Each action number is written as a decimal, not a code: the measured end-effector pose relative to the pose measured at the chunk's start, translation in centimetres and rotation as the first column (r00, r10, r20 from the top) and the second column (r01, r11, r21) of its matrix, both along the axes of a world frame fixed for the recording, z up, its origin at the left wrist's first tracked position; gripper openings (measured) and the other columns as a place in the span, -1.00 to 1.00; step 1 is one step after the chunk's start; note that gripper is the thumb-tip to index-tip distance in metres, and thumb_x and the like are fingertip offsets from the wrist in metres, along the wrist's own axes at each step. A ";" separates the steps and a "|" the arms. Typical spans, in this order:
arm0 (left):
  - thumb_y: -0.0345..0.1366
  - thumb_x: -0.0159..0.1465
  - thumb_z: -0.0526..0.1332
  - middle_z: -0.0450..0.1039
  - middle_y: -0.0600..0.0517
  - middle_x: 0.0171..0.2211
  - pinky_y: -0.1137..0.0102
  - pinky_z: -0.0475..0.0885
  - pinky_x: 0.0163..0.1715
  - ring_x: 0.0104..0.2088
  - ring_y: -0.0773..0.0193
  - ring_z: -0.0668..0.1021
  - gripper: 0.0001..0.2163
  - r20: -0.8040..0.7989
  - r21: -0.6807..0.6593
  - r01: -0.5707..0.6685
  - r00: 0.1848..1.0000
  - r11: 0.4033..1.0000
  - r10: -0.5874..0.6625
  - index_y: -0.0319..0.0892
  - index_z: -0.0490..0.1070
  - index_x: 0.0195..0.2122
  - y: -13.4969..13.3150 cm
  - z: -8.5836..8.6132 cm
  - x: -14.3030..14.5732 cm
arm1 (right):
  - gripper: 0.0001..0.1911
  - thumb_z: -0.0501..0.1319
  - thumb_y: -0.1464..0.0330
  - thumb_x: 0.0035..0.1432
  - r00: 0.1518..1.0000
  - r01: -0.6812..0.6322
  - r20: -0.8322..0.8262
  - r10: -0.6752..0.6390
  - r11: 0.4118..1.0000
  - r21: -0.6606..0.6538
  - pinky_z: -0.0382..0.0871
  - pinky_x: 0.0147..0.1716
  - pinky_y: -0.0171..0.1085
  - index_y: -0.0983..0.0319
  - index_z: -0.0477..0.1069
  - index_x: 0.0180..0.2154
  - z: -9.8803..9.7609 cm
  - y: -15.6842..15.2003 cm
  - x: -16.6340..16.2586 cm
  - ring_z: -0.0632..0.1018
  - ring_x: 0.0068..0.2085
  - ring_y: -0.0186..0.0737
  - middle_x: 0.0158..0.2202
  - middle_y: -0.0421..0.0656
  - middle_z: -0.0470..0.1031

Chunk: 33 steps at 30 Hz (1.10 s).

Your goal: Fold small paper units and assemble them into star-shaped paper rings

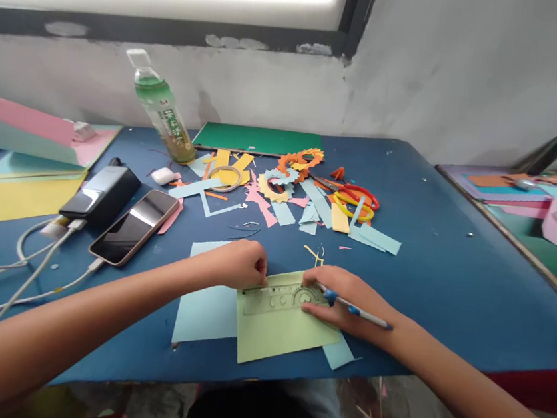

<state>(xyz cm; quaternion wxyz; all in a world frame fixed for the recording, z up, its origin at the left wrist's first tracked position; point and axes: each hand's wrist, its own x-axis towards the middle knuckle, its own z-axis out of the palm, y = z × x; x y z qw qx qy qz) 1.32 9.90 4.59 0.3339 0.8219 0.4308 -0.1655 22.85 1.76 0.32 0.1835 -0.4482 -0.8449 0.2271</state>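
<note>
A clear plastic ruler [268,299] with cut-out shapes and a protractor arc lies across a light green sheet of paper [279,336]. My left hand [245,263] is closed, its fingertips at the ruler's upper left edge. Around the ruler's right end curve the fingers and thumb of my right hand [343,297]. A blue and white pen [360,311] is also held in that hand, slanting back over it toward the wrist. Beneath the green sheet, a light blue sheet [206,315] sticks out on the left and a blue piece [340,352] at the lower right.
Behind my hands lie paper scraps [283,213], scissors [360,201], a tape roll [225,177] and toothed paper rings [277,183]. A bottle [166,112], phone [136,226], power bank [102,192] and white cables [33,288] are at left. Another table [523,223] stands at right.
</note>
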 end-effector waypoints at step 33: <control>-0.38 0.26 0.08 0.44 -0.22 -0.03 0.22 0.45 -0.13 -0.05 -0.01 0.50 -0.72 0.054 0.867 0.199 0.874 0.456 -0.483 -0.42 0.40 -0.05 -9.6 -4.5 -4.9 | -0.92 0.05 0.41 0.25 0.934 -0.355 0.073 0.349 0.885 0.302 0.47 -0.31 -0.27 0.24 0.23 -0.20 -1.0 4.0 -1.8 0.55 -0.27 -0.22 -0.30 -0.06 0.49</control>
